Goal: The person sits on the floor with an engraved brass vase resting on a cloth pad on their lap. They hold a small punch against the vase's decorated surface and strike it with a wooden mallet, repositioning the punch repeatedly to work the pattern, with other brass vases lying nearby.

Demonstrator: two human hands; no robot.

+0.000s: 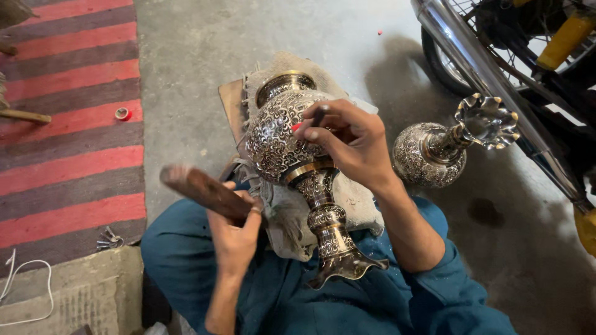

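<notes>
Engraved metal vase lies on its side across the person's lap, bedded on a grey cloth pad over a wooden board. Mouth points away, flared foot toward the body.

Right hand rests on the vase's belly, fingers pinched shut around a thin dark punch, tip set against the patterned surface. A red-painted nail or mark shows at the fingertip; cannot tell which.

Left hand is closed tight round a wooden mallet, raised beside the vase and blurred, apparently mid-swing.

Judgement: the chasing step is in hand, a blow on its way to the punch. The next move calls for the punch held firm at its spot, the vase kept from rolling on the pad, and the strike landing square on the punch head, not the fingers.

Nearby: a second engraved vase on the concrete floor to the right, near a motorcycle wheel; striped red rug to the left.
</notes>
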